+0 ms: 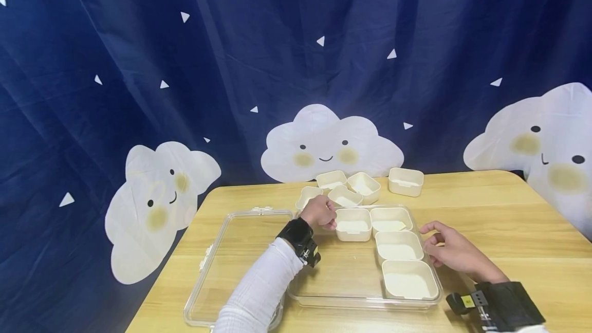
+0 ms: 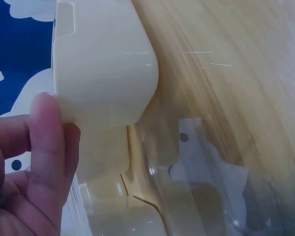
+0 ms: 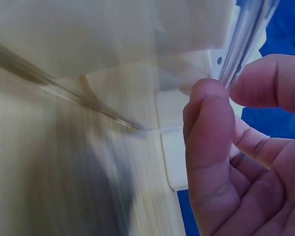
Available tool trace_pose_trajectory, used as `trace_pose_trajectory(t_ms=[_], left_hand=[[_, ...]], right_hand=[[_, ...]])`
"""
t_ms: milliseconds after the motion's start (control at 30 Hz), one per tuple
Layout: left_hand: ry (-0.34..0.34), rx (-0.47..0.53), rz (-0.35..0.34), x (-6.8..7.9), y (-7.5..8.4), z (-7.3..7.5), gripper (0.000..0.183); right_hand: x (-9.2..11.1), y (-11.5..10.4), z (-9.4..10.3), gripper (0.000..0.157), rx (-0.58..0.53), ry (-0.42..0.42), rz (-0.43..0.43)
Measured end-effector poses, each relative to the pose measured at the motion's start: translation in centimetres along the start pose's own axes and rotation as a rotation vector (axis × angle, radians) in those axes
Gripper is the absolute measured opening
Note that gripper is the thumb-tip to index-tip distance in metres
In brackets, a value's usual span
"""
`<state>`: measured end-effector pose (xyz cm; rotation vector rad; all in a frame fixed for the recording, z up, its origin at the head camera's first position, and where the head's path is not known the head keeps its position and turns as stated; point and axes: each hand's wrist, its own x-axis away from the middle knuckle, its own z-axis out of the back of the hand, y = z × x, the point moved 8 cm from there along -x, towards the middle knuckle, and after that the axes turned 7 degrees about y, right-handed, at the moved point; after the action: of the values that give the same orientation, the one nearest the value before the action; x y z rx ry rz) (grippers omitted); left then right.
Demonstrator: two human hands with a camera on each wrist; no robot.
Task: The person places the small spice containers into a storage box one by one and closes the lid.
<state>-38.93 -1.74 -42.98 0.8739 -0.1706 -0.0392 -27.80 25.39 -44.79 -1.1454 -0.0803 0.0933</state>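
Curtain (image 1: 277,40) behind table (image 1: 485,204). On table: tray (image 1: 342,276), with lid (image 1: 240,251) beside it on left, left sleeve (image 1: 263,281) lying across lid's right part. Three cups (image 1: 399,246) in front-to-back column along tray's right side. Fourth cup (image 1: 353,226) left of rearmost; left hand (image 1: 319,212) at fourth cup's left wall. Right hand (image 1: 450,248) at tray's right rim. Behind tray, four clustered cups (image 1: 345,197); right of cluster, lone cup (image 1: 406,183) near table's back edge.

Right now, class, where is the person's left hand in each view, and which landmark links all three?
Head: left hand, below and slightly right of centre.
Left wrist: lower left.
Right wrist: not in it.
Shared landmark: the blue curtain, visible in every view.
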Motion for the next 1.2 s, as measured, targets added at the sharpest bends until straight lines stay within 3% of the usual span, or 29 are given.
trace_pose_trajectory(t_ms=[267,500,800,1200], left_hand=[[0.027,0.005,-0.017,-0.1,-0.1,0.4,0.01],[0.06,-0.048,-0.062,-0.2,0.2,1.2,0.004],[0.103,-0.002,-0.068,-1.0,-0.1,2.4,0.006],[0.241,-0.041,-0.038,-1.8,-1.8,7.0,0.009]], right_hand=[[0.0,0.0,0.0,0.038,-0.002,-0.002,-0.005],[0.1,-0.1,0.0,0.038,0.0,-0.003,-0.009],[0.1,-0.2,0.0,0.038,-0.015,-0.006,0.005],[0.0,0.2,-0.2,0.038,-0.008,-0.005,-0.014]])
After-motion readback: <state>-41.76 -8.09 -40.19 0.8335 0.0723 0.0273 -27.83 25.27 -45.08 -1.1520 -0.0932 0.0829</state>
